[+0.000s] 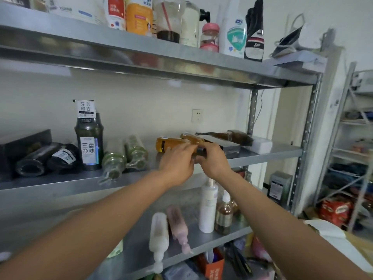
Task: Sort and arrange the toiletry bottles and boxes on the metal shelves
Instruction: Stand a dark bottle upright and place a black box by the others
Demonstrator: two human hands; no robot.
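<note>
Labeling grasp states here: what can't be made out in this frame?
Head view only:
- amber bottle: neck hidden under left hand and right hand; dark cap barely shows, so tight or loose is unknowable.
- orange bottle, top shelf: top cut off by frame edge.
- green bottles lying down: labels blurred.
- orange box, bottom: cut off by lower edge, blurred.

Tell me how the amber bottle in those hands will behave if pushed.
Lying on its side and round, the amber bottle would probably roll on the metal shelf. It looks nearly full, so likely heavy for its size. Its glossy wall may be slippery; left hand and right hand both hold it.
</note>
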